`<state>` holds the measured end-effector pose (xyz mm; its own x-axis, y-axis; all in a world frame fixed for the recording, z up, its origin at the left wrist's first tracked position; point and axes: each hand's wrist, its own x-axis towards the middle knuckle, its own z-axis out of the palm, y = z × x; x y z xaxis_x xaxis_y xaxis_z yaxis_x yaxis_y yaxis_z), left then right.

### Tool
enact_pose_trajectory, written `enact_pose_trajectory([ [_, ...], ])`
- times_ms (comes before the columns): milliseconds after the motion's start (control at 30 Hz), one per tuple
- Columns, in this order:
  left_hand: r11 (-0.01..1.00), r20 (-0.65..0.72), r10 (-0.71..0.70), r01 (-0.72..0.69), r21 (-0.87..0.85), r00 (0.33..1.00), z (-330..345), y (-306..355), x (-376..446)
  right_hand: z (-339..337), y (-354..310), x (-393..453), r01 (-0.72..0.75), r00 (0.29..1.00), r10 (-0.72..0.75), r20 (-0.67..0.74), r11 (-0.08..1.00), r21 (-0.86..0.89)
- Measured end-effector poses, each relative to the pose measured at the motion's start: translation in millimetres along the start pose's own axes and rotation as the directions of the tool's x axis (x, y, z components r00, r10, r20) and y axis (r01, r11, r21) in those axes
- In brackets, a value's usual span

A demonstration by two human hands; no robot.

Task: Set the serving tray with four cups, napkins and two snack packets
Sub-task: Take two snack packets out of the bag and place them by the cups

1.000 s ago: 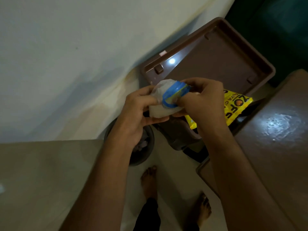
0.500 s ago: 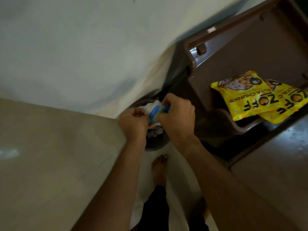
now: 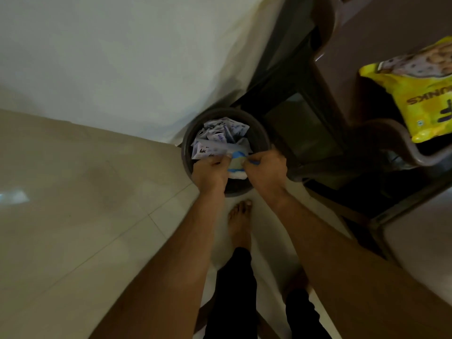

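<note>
I am holding the napkin packet (image 3: 235, 165) over the dark bin (image 3: 259, 140), so torn wrapper falls in with the scraps. Both hands are pinching it, left hand (image 3: 210, 173) at nine o'clock, right hand (image 3: 265, 171) at three. A snack packet (image 3: 420, 99) is lying at two o'clock on the brown tray (image 3: 342, 77).

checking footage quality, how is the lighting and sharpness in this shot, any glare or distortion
Head view: dim, greenish light; wide-angle bending at the edges; a faint glare patch on the pale tiled floor; the white and blue wrapper between left hand and right hand is soft, as is the yellow snack packet.
</note>
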<state>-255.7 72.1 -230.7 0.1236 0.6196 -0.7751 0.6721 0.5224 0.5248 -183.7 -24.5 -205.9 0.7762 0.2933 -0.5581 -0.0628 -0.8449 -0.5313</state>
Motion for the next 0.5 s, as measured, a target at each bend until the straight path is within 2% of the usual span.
enact_pose_trajectory([
  [100, 1.000, -0.079, 0.004, -0.001, 0.031, 0.997, 5, -16, 12, 12, 7, 3, 0.025, 1.000, -0.025, 0.000, 0.998, -0.054],
  [167, 0.998, -0.069, 0.000, 0.004, 0.057, 0.998, 9, -22, 19, 19, 11, 9, 0.023, 1.000, -0.023, 0.002, 0.998, -0.062],
  [267, 0.991, 0.018, -0.020, 0.017, 0.133, 1.000, 11, -29, 28, 28, 17, 20, -0.009, 0.995, 0.019, 0.094, 0.995, -0.101],
  [400, 0.930, 0.223, -0.065, -0.022, 0.368, 0.973, 11, -30, 31, 33, 22, 26, -0.085, 0.954, 0.106, 0.282, 0.993, -0.085],
  [500, 0.928, 0.250, -0.074, -0.026, 0.372, 0.965, 10, -24, 27, 33, 23, 24, -0.076, 0.945, 0.098, 0.312, 0.994, -0.082],
])
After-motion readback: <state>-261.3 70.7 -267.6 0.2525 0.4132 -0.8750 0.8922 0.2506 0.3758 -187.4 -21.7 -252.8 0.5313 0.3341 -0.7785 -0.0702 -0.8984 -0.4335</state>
